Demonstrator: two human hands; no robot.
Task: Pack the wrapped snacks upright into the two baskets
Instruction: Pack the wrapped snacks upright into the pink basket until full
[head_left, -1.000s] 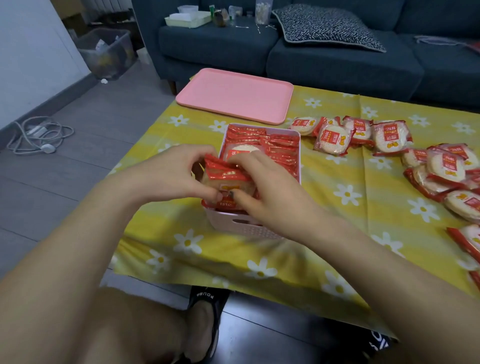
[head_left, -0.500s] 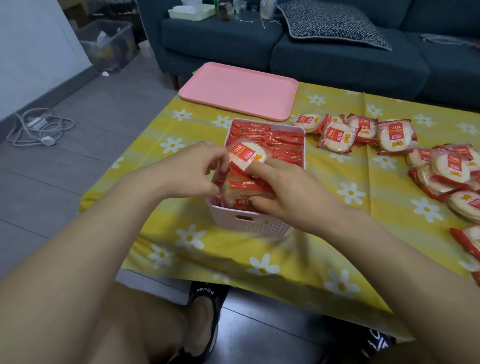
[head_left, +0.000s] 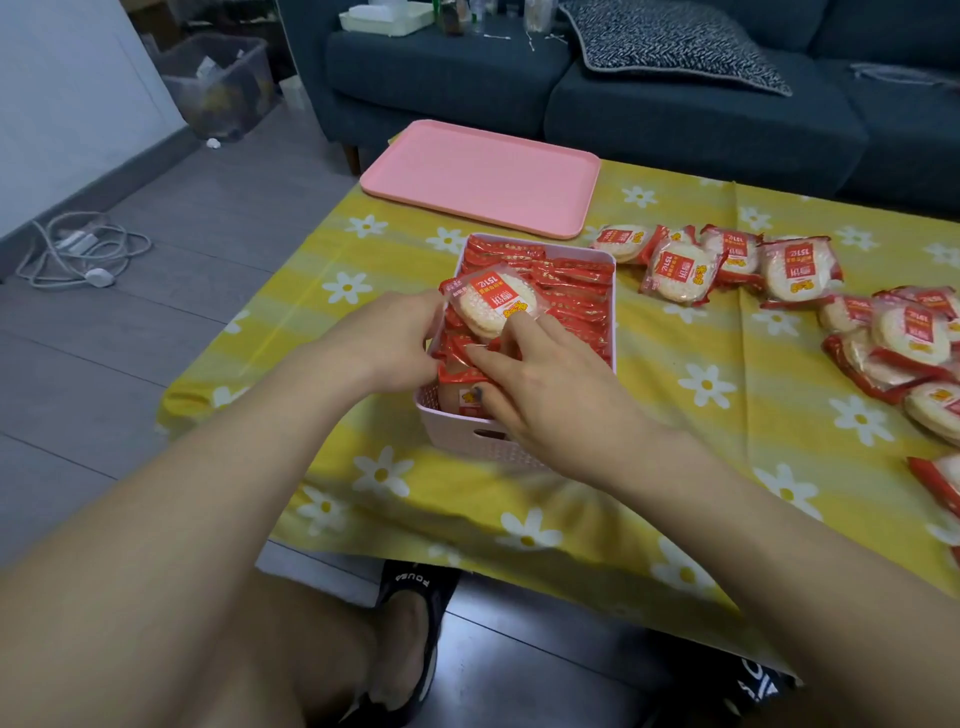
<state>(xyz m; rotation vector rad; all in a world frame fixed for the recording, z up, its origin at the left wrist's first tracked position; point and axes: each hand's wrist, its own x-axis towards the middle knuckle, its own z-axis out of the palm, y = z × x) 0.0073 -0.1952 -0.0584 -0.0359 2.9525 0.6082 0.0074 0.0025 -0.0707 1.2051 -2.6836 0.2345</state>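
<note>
So the pink basket (head_left: 470, 434) sits about mid-frame, woven-look plastic with a handle slot in the near wall, and it's pretty much stuffed with red-wrapped snacks standing on edge in rows (head_left: 571, 291). One round rice cracker packet (head_left: 493, 305) is up above the rest, tilted, its clear face showing the white cracker and a red label. More loose packets (head_left: 691, 270) lie flat, overlapping, toward the upper right and down the right edge (head_left: 904, 343).
</note>
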